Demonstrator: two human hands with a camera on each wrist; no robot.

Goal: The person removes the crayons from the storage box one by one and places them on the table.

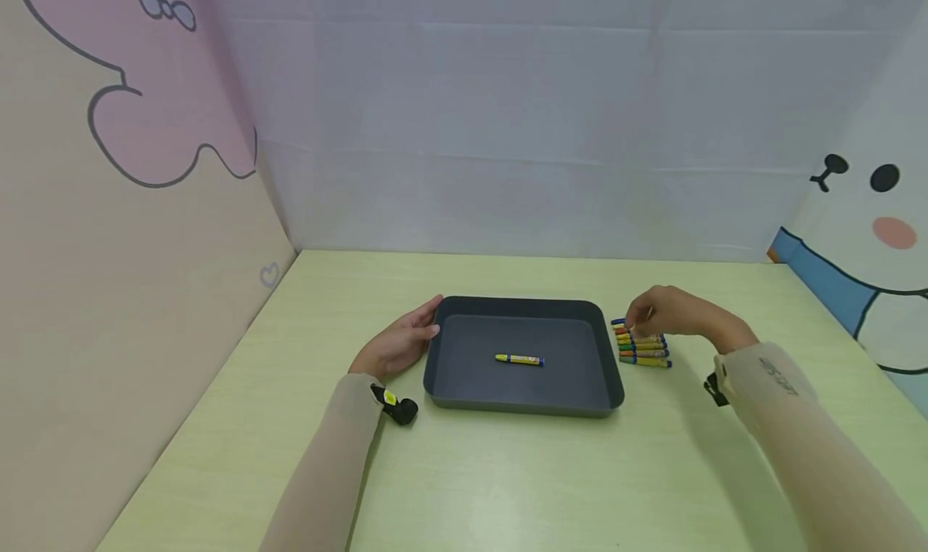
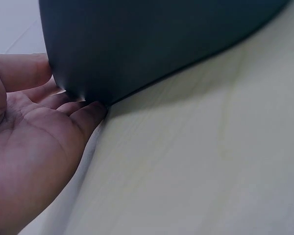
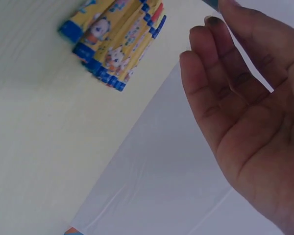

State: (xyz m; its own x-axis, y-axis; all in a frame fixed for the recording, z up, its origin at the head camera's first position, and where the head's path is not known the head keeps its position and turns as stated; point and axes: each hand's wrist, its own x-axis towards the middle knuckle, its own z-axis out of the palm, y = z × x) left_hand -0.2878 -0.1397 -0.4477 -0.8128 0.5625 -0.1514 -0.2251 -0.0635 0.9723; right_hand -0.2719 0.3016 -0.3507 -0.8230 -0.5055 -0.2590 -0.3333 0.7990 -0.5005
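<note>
One crayon (image 1: 519,359) is lying alone in the middle of the dark gray tray (image 1: 524,309), and it is flat on the tray's floor. More crayons are sitting in a neat row (image 1: 642,348) on the pale green table (image 1: 507,471), just beside the tray's right side.

The right hand (image 1: 670,314) is hanging over the far end of that row. Its fingers (image 3: 210,73) are looking loose and nearly straight in the right wrist view, and the palm is holding nothing. From the head view I cannot tell if the fingertips are touching the crayons.

The left hand (image 1: 399,344) is resting against the tray's left side. Its fingers (image 2: 85,115) are lying relaxed and are touching the tray's outer wall near the bottom edge, and the thumb is sitting higher up beside the wall. It is not wrapping around anything.

Both sleeves are looking light and thin, and a small black camera (image 1: 397,407) is sitting on the left wrist.
</note>
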